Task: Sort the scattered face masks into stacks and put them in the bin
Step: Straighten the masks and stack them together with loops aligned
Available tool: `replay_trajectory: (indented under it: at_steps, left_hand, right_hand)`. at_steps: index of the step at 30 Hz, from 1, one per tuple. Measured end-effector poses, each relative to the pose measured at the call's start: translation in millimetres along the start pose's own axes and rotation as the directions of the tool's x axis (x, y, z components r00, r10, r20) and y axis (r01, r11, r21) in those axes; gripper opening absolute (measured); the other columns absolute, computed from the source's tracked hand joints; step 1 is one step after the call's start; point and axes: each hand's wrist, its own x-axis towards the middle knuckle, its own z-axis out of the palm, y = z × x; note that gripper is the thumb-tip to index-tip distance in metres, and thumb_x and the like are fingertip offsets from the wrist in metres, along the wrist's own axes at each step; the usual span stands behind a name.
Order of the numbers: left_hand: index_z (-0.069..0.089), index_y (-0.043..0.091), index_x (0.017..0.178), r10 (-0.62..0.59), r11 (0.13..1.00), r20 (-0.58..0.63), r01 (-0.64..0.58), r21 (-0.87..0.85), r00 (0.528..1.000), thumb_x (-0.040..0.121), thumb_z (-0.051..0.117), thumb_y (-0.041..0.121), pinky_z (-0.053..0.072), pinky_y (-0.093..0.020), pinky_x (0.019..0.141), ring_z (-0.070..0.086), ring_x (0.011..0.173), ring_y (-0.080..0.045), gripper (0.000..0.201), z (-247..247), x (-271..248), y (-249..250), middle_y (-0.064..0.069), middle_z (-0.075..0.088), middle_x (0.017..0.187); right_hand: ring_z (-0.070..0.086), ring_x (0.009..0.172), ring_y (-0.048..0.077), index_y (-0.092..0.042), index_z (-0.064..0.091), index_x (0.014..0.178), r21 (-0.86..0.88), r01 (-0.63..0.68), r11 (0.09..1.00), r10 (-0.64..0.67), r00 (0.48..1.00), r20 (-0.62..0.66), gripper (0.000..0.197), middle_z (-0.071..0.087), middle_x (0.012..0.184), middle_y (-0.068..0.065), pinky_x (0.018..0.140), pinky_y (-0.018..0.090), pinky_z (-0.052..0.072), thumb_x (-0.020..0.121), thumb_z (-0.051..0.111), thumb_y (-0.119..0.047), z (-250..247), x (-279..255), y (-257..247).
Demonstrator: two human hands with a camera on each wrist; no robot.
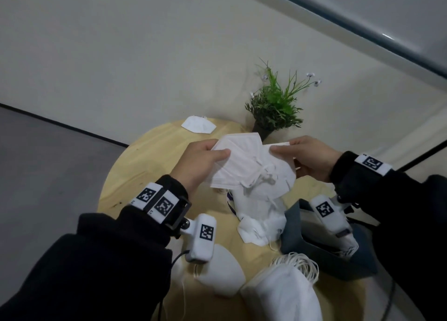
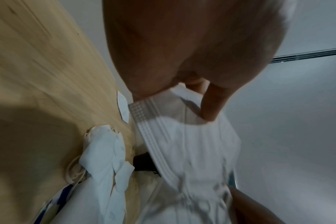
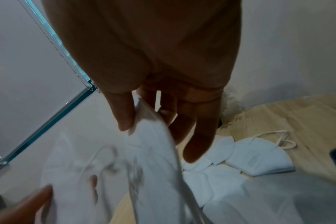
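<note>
Writing: none legible. White masks (image 1: 244, 166), held above the round table (image 1: 135, 161): left hand (image 1: 200, 163) pinches one end, right hand (image 1: 312, 158) the other. Grey bin (image 1: 297, 241) below right.

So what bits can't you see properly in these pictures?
- Head view: the inside of the grey bin is partly hidden by the right wrist camera.
- Head view: how many masks the hands hold; the held masks overlap.
- Left wrist view: the held masks are blurred.
- Head view: the near mask stack is cut off by the bottom edge.
</note>
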Motion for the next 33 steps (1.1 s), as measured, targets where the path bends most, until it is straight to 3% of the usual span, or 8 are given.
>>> replay_trajectory:
  at_steps: [4, 8, 12, 15, 20, 25, 30, 33]
  left_hand:
    - [0.082, 0.029, 0.078, 0.174, 0.981, -0.100, -0.181, -0.069, 0.980, 0.087, 0.061, -0.009, 0.049, -0.030, 0.101, 0.059, 0.125, -0.007, 0.044, -4.1, 3.6, 4.9, 0.003, 0.063, 0.138]
    - [0.079, 0.033, 0.064, 0.198, 0.974, 0.244, -0.218, 0.057, 0.949, 0.087, 0.056, -0.017, 0.037, -0.040, 0.119, 0.039, 0.147, -0.010, 0.059, 1.1, -4.4, -1.3, 0.015, 0.040, 0.160]
    - [0.083, 0.036, 0.075, 0.136, 0.902, 0.488, -0.312, 0.299, 0.862, 0.087, 0.055, -0.013, 0.044, -0.045, 0.114, 0.050, 0.136, -0.010, 0.058, 6.2, -9.0, -14.6, 0.011, 0.052, 0.148]
    - [0.085, 0.021, 0.081, 0.068, 0.905, 0.512, -0.269, 0.330, 0.856, 0.083, 0.048, -0.015, 0.055, -0.053, 0.097, 0.067, 0.106, -0.031, 0.052, 5.1, -7.8, -15.1, -0.008, 0.072, 0.113]
    - [0.085, 0.017, 0.093, -0.040, 0.936, 0.444, -0.123, 0.331, 0.895, 0.082, 0.041, -0.015, 0.060, -0.044, 0.091, 0.071, 0.101, -0.031, 0.055, 4.3, -10.9, -4.2, -0.005, 0.078, 0.108]
    - [0.077, 0.021, 0.101, 0.092, 0.942, 0.351, -0.195, 0.272, 0.932, 0.095, 0.059, 0.002, 0.051, -0.024, 0.077, 0.063, 0.085, 0.000, 0.027, 6.6, -12.5, 1.8, 0.020, 0.072, 0.090]
    - [0.054, 0.038, 0.112, 0.165, 0.944, 0.189, -0.210, 0.256, 0.968, 0.091, 0.071, 0.013, 0.058, -0.053, 0.088, 0.067, 0.104, -0.025, 0.036, 7.4, -9.6, -9.6, -0.001, 0.070, 0.111]
    - [0.042, 0.044, 0.137, 0.113, 0.969, 0.169, -0.146, 0.198, 0.979, 0.093, 0.069, 0.014, 0.057, -0.048, 0.098, 0.063, 0.120, -0.024, 0.059, 2.1, -8.7, -5.6, -0.006, 0.066, 0.127]
  right_hand:
    - [0.065, 0.057, 0.020, -0.010, 0.065, 0.086, 0.039, -0.088, 0.995, 0.084, 0.992, 0.098, 0.021, 0.068, 0.067, 0.004, 0.060, 0.035, 0.054, 0.094, 0.071, -0.027, 17.6, -4.5, 4.4]
    - [0.074, 0.074, 0.026, -0.001, 0.069, 0.102, 0.091, -0.142, 0.986, 0.127, 0.980, 0.151, 0.040, 0.078, 0.086, 0.012, 0.068, 0.040, 0.063, 0.082, 0.082, -0.033, 26.8, -7.9, 7.0]
    - [0.070, 0.107, 0.041, -0.001, 0.067, 0.125, 0.085, -0.185, 0.979, 0.166, 0.967, 0.191, 0.050, 0.073, 0.120, 0.020, 0.090, 0.052, 0.055, 0.098, 0.063, -0.044, 30.4, -4.8, 6.9]
    - [0.067, 0.087, 0.034, -0.007, 0.071, 0.102, 0.181, -0.187, 0.966, 0.149, 0.968, 0.203, 0.058, 0.072, 0.101, 0.017, 0.077, 0.042, 0.051, 0.098, 0.052, -0.061, 26.8, -6.2, 7.4]
    - [0.062, 0.123, 0.048, -0.005, 0.058, 0.136, 0.000, 0.015, 1.000, -0.013, 0.907, 0.420, 0.049, 0.065, 0.133, 0.025, 0.109, 0.069, 0.041, 0.089, 0.072, -0.009, 24.7, -10.8, 15.4]
    - [0.065, 0.089, 0.038, -0.014, 0.059, 0.130, -0.004, 0.182, 0.983, -0.174, 0.943, 0.284, 0.044, 0.063, 0.118, 0.035, 0.069, 0.046, 0.055, 0.088, 0.070, -0.024, 33.4, -19.4, 11.7]
    - [0.064, 0.068, 0.022, -0.007, 0.056, 0.126, 0.027, 0.137, 0.990, -0.137, 0.920, 0.367, 0.042, 0.069, 0.088, 0.015, 0.056, 0.029, 0.050, 0.089, 0.077, -0.006, 42.0, -32.3, 24.6]
    - [0.060, 0.061, 0.015, 0.001, 0.075, 0.102, 0.144, -0.061, 0.988, 0.022, 0.966, 0.256, 0.015, 0.069, 0.079, 0.012, 0.055, 0.026, 0.048, 0.089, 0.076, -0.005, 43.2, -41.3, 46.2]
